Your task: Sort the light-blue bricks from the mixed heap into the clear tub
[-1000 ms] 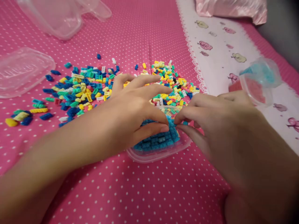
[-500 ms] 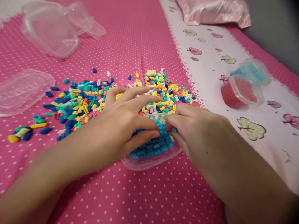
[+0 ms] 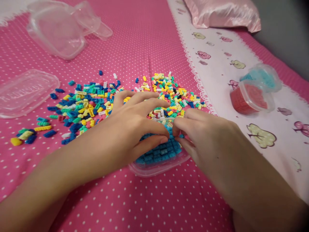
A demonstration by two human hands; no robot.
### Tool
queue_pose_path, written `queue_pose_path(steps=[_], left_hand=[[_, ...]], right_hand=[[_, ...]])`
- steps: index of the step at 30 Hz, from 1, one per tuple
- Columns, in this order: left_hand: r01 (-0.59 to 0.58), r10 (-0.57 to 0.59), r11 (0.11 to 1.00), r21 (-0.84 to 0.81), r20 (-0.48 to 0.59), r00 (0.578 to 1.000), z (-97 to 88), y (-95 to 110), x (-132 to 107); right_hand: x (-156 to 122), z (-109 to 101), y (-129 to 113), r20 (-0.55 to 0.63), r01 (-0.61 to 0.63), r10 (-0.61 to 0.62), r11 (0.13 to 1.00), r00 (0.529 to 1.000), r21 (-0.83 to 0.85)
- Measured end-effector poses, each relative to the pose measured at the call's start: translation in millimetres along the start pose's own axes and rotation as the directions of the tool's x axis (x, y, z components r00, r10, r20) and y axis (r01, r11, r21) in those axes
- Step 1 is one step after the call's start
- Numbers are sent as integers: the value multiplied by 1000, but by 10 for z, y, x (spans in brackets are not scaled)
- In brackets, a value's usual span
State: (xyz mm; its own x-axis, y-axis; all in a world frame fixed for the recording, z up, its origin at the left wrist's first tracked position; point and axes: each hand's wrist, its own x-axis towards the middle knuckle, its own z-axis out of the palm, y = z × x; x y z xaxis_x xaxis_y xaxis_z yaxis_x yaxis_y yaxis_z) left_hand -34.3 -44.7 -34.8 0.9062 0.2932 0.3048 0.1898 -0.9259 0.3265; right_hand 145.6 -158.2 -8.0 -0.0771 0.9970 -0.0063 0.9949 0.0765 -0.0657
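A clear plastic container (image 3: 154, 170) stands on the pink dotted cloth in front of me, with blue building bricks (image 3: 160, 151) packed in rows inside. My left hand (image 3: 137, 125) reaches over it, fingers spread, the thumb lying over the blue bricks. At the container's right side, my right hand (image 3: 200, 132) is closed in a pinch. A bit of a small blue brick (image 3: 181, 136) shows between its fingertips; the rest is hidden. Both hands cover part of the container.
Behind my hands lies a pile of mixed coloured bricks (image 3: 84, 103). Clear tubs (image 3: 55, 32) and a lid (image 3: 26, 91) lie to the left. At the right are a tub of red bricks (image 3: 247, 100) and a tub of light-blue bricks (image 3: 263, 77). A pink pillow (image 3: 222, 14) rests behind.
The whole scene has shifted slightly to the right in view. Both hands keep nearly the same pose at the container.
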Motion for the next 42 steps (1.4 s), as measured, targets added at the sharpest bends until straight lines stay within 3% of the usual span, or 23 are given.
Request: queue_pose_path(steps=[11,17,21,24,26,31,36,42], left_hand=[[14,-13,999,-44,23,1000,-31,1,5],[43,-41,996,-83,24,999,-82,-23,10],[102,-101,987,-121,13,995,-175,-51,21],[138,-141,980,-142,-7,990,-220,-60,23],[139,-145,978,-157,-26,989,-226,-69,21],[152,-166,973,-176,-67,984,-215,-113,13],[161,-178,973,-167,-93,980,-227,-117,16],[184,-194,969,-165,-50,980,-226,-90,12]], right_hand=[[-2,51,49,-72,81,-81,997,994,7],[-48,4,-49,-98,1,0,1000,995,17],[-13,-59,-100,-271,27,-6,997,962,75],[68,-68,-118,-419,92,3,974,908,206],[122,-50,-115,-451,152,2,940,893,305],[183,-4,-80,-450,256,-40,865,892,432],[195,-3,-88,-471,231,-23,892,882,389],[218,18,-89,-455,238,-43,893,890,381]])
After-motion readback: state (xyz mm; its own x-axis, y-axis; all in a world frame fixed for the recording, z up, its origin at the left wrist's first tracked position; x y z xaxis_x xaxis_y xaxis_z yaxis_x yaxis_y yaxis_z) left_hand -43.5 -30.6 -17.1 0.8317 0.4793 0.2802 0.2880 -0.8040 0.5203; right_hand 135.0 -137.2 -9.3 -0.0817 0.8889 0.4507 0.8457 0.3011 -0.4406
